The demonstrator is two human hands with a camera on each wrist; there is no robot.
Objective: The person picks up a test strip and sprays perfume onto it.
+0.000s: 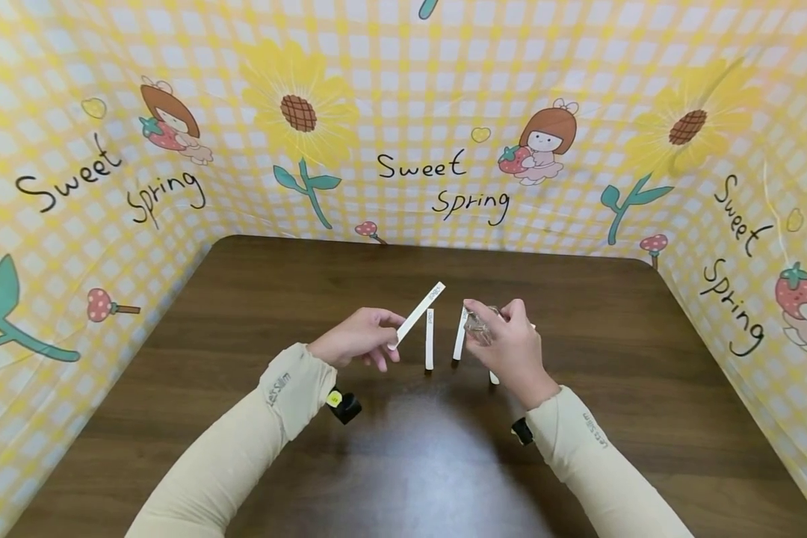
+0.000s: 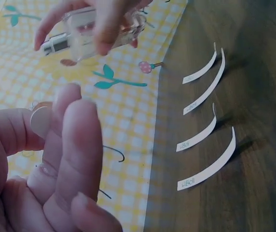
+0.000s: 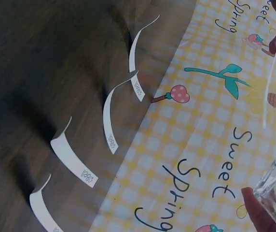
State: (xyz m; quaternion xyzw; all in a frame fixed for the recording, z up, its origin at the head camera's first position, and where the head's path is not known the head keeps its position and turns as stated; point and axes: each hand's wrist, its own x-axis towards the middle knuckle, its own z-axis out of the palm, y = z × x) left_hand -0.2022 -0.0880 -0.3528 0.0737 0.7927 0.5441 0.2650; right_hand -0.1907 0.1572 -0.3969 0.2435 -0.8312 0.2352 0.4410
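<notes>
My left hand (image 1: 363,336) pinches a white paper test strip (image 1: 418,314) near its lower end, and the strip slants up to the right. In the right wrist view that strip (image 3: 270,82) appears edge-on. A clear glass perfume bottle (image 2: 82,31) with a silver spray nozzle (image 2: 56,44) is in my right hand (image 1: 511,347), whose fingers curl round it. In the head view the fingers partly cover the bottle (image 1: 480,327). The bottle is apart from the held strip. Several more curved test strips (image 2: 206,166) stand on the table between and below the hands.
The brown wooden table (image 1: 296,276) has a yellow checked cloth (image 1: 403,119) hanging behind it and at both sides. Standing strips, such as one strip (image 1: 430,340) near the middle, rise from the tabletop close to both hands. A black wrist camera (image 1: 345,407) sits below the left hand.
</notes>
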